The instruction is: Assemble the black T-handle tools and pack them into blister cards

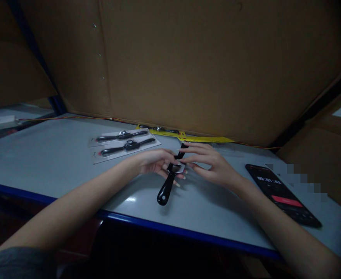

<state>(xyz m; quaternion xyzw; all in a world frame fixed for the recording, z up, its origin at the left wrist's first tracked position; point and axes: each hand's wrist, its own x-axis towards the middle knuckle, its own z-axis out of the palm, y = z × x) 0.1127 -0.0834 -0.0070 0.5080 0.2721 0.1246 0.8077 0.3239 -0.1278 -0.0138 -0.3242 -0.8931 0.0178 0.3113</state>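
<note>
A black spokeshave [166, 188] with a silvery blade in its middle is held slantwise above the table. My left hand [155, 161] is closed round its middle, the thumb on top and fingertips showing beneath. My right hand [213, 162] lies over the spokeshave's far half, its fingers stretched and apart, with fingertips at the blade and the far handle. Whether those fingertips press on it I cannot tell. Beyond my left hand lie two packaged spokeshaves, the nearer one [129, 145] and the farther one [122, 136], both in clear packs on pale card.
A yellow strip of packaging [208, 139] lies along the back, with another spokeshave [158, 128] on its left part. To the right, a phone [283, 195] shows a running timer. Cardboard walls [187, 69] enclose the grey table [80, 170], which has a blue front edge.
</note>
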